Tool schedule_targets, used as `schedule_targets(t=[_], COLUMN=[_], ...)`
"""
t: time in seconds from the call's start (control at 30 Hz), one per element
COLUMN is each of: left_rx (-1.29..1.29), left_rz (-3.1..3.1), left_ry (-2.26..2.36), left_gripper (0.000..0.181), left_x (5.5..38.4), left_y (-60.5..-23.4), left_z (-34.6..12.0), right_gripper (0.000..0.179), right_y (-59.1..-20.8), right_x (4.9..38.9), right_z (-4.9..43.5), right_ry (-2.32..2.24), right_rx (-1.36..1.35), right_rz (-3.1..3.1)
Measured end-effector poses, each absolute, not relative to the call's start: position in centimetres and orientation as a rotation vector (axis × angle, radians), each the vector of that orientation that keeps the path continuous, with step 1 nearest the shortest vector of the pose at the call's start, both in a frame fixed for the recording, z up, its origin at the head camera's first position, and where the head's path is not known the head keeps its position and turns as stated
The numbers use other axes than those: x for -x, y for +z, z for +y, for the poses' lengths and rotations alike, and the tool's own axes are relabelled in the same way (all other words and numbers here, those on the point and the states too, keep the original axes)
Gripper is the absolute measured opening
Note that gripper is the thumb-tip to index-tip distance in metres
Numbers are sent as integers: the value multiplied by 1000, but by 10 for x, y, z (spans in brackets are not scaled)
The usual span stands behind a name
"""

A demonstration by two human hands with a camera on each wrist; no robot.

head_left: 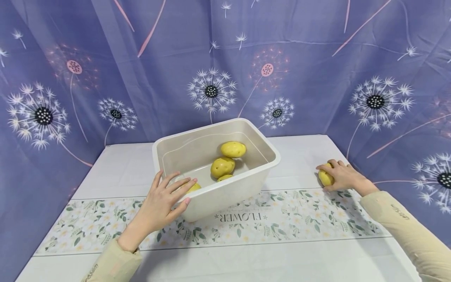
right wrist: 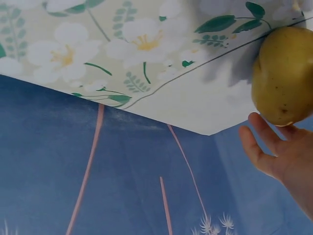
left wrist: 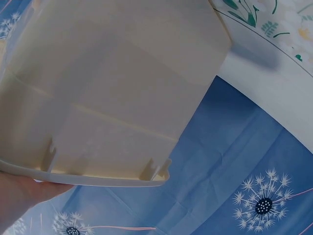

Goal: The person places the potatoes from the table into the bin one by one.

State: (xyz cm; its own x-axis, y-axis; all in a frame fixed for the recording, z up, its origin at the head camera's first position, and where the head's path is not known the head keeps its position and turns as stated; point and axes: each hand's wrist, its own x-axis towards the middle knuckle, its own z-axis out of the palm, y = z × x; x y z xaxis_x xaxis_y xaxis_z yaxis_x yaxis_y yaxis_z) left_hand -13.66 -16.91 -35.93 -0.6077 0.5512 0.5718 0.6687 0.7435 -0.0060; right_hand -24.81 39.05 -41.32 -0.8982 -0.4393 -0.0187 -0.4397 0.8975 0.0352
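A white plastic bin [head_left: 225, 199] stands on the table with several yellow potatoes [head_left: 233, 149] inside. My left hand [head_left: 163, 201] grips its near left rim, fingers over the inside and thumb on the outer side; one potato [head_left: 194, 188] shows partly behind those fingers. In the left wrist view the bin's wall [left wrist: 112, 73] fills much of the picture, with part of the hand [left wrist: 27, 198] at the rim. Off to the right, my right hand [head_left: 341, 176] holds a single potato [head_left: 325, 176] at the table, fingers over its top and thumb at the near side.
A white tablecloth [head_left: 253, 258] with a floral band [head_left: 299, 217] covers the table. Blue-purple dandelion curtains [head_left: 169, 78] rise behind it and along both sides, the right one close to the right hand.
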Motion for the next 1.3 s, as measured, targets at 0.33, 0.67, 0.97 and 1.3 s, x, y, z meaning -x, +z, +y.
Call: schedule_targets(t=[0.33, 0.67, 0.97, 1.3], left_rx=[917, 916, 908, 919], left_rz=[-2397, -2393, -2397, -2396], left_ry=[-279, -277, -290, -303], left_gripper=[45, 45, 44, 42], left_x=[136, 136, 134, 135], left_y=[-359, -359, -360, -360], left_z=[-168, -169, -169, -169], right_gripper=[70, 66, 64, 64], right_y=[-412, -401, -385, -363], right_x=[247, 247, 253, 256], right_z=[388, 381, 369, 342], right_ry=[79, 54, 63, 73], right_rx=[730, 768, 815, 977], right_rz=[3070, 3106, 3133, 3175])
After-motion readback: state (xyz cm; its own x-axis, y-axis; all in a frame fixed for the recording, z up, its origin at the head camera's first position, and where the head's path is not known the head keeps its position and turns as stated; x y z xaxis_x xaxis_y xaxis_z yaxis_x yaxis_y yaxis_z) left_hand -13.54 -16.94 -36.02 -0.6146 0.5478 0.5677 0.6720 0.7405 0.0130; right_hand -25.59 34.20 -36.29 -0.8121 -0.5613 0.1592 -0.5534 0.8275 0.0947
